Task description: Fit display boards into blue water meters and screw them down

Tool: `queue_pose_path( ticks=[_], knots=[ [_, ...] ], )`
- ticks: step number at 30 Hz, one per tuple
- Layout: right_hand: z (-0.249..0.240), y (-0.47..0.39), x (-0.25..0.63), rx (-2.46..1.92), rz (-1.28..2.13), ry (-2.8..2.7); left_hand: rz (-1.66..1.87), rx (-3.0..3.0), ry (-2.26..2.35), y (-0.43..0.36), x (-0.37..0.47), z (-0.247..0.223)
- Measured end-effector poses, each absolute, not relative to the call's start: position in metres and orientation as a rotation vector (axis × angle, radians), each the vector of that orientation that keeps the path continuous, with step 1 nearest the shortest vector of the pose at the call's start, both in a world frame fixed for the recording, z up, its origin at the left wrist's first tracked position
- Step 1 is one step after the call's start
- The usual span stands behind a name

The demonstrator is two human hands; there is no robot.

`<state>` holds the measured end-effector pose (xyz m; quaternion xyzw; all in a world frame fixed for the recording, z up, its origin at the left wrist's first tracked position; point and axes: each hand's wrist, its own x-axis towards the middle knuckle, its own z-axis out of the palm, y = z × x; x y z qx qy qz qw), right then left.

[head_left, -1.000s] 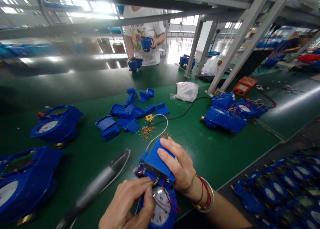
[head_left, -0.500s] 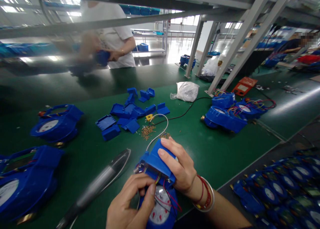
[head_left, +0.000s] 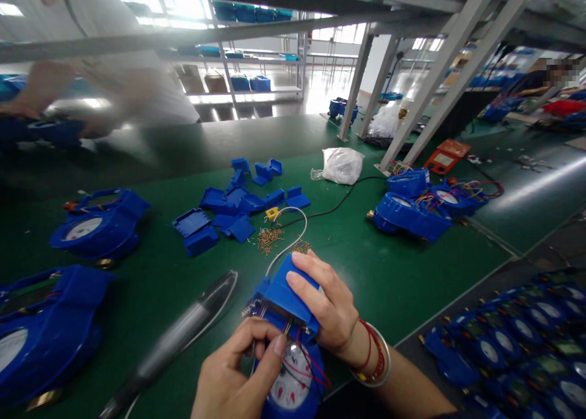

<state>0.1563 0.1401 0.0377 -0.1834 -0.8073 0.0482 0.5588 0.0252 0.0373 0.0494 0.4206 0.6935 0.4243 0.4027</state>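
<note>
In front of me lies a blue water meter [head_left: 293, 379] with a white dial and loose coloured wires across it. My right hand [head_left: 327, 303] is wrapped over a blue plastic cover [head_left: 286, 294] at the meter's upper end, holding it tilted. My left hand [head_left: 245, 367] pinches thin wires [head_left: 287, 327] at the cover's lower edge between thumb and forefinger. A grey cable [head_left: 300, 223] runs out from behind the cover. Beyond it are a pile of small brass screws [head_left: 269, 240] and a yellow part [head_left: 271, 214].
Several blue covers [head_left: 238, 202] lie farther back. An electric screwdriver-like dark tool [head_left: 183, 333] rests at left, near two blue meters [head_left: 89, 226]. More meters [head_left: 409, 214] sit right, beside a white bag [head_left: 342, 165]. Rows of meters [head_left: 513, 339] stand lower right. A person [head_left: 123, 71] works opposite.
The person opposite has moved to the left, with blue meters by their hands. My own hands stay almost still on the cover and wires.
</note>
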Motion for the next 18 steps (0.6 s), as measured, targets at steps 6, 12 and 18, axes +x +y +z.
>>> queue_pose_path(
  ticks=[6, 12, 18],
  knots=[
    [0.0366, 0.1403, 0.1564, -0.437, 0.163, -1.889, 1.120, 1.092, 1.733, 0.0378, 0.0263, 0.0519],
    [0.0322, 0.1397, 0.1554, -0.473, 0.233, -1.890, 1.115, 1.081, 1.747, 0.0384, 0.0262, 0.0513],
    [0.0334, 0.1373, 0.1554, -0.489, 0.243, -1.886, 1.166, 1.093, 1.701, 0.0392, 0.0266, 0.0472]
  ],
)
